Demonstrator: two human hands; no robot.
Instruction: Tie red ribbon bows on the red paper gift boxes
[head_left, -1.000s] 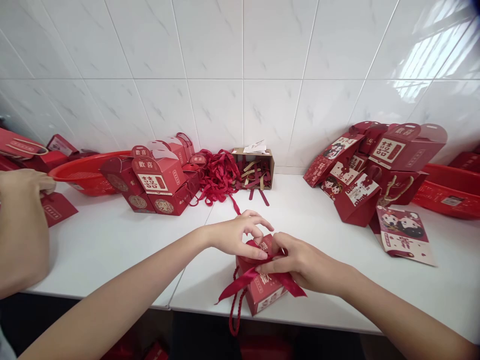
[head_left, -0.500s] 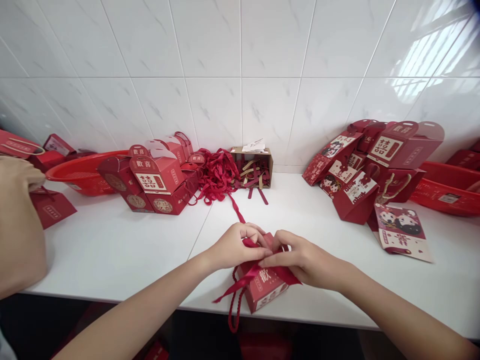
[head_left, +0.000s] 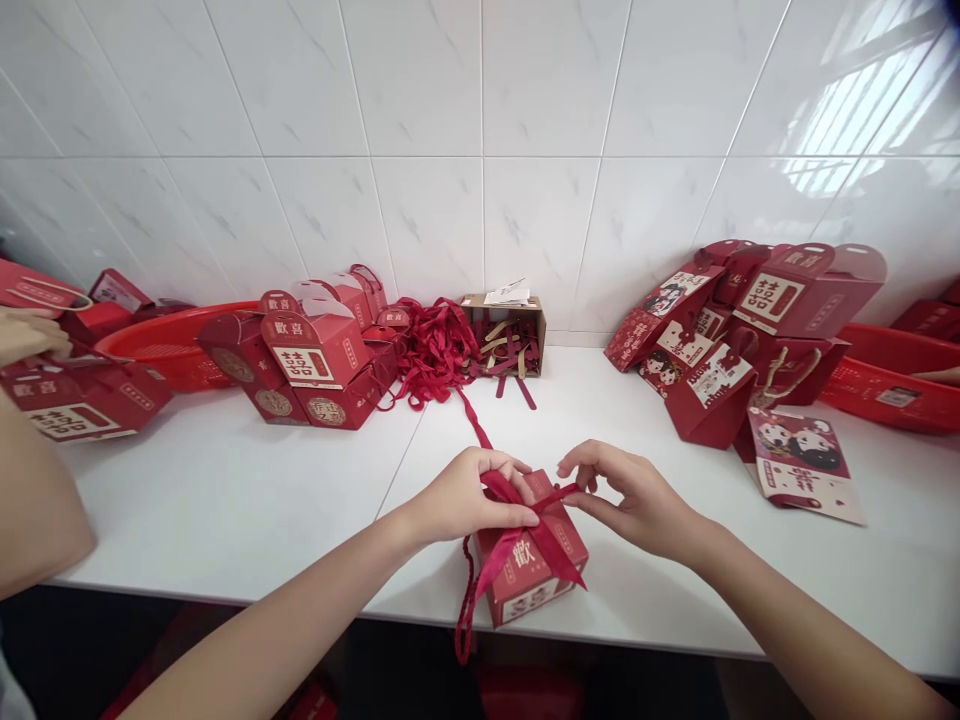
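A small red gift box (head_left: pixel 541 570) with pale lettering lies near the front edge of the table. Across its top runs a red ribbon (head_left: pixel 555 550), gathered into a bow with two tails hanging down. My left hand (head_left: pixel 480 495) pinches the bow's left loop and centre between thumb and fingers. At the right, my right hand (head_left: pixel 622 495) grips the other end of the bow between thumb and forefinger, just off the box. A twisted red cord handle (head_left: pixel 466 610) hangs from the box's left side over the table edge.
Behind the box lie a heap of red ribbons (head_left: pixel 435 345) and a carton of short strips (head_left: pixel 517 345). Stacked red boxes (head_left: pixel 319 355) stand left, more boxes and bags (head_left: pixel 750 330) right. Red baskets (head_left: pixel 892 385) flank them. A co-worker's hand (head_left: pixel 30 335) holds a box at far left.
My right hand has moved right and up, drawing the ribbon out into a bow and uncovering the box top. The co-worker's arm has shifted, bringing a box into view.
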